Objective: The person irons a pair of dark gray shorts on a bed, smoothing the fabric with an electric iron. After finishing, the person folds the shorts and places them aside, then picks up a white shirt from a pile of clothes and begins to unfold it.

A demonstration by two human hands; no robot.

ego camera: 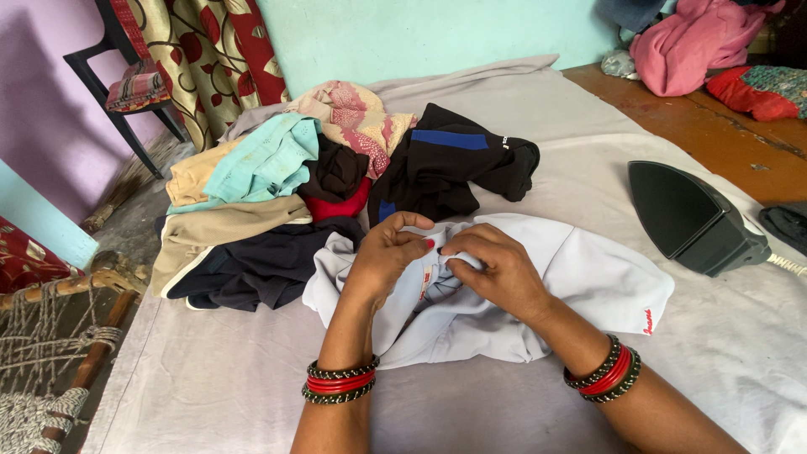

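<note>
— Pale grey sheeting covers the whole work surface (210, 378), with a turquoise wall behind it. What have you got in front of you?

— I've got a light grey garment (580, 277) lying crumpled on the sheet right in front of me, partly spread to my right, bunched up where my hands meet. Behind it sits a heap of clothes (319, 193): tan, turquoise, black with a blue stripe, a pink patterned piece, something red underneath.

— How far along does the work look?

— Early, I'd judge. The grey garment is wrinkled and not laid flat, and nothing on the sheet looks pressed or folded. The heap is a tangle. The black iron (693, 220) stands on its heel off to my right, well apart from the garment, and neither hand is near it.

— And your hands?

— My left hand (387, 256) is curled, fingers bent in and pinched closed on a fold of the grey cloth near its middle. My right hand (496, 269) is just beside it, almost touching, fingers also closed down and gripping the same bunched part. Neither is open; both have fabric in them. There are red and dark bangles on both wrists.

— Anything else around?

— A dark chair (126, 84) with a striped cushion by a flowered curtain (210, 50) at the back left, a rope-strung cot frame (50, 336) at my left, and a pink bundle (698, 38) on the wooden ledge at the far right.
</note>
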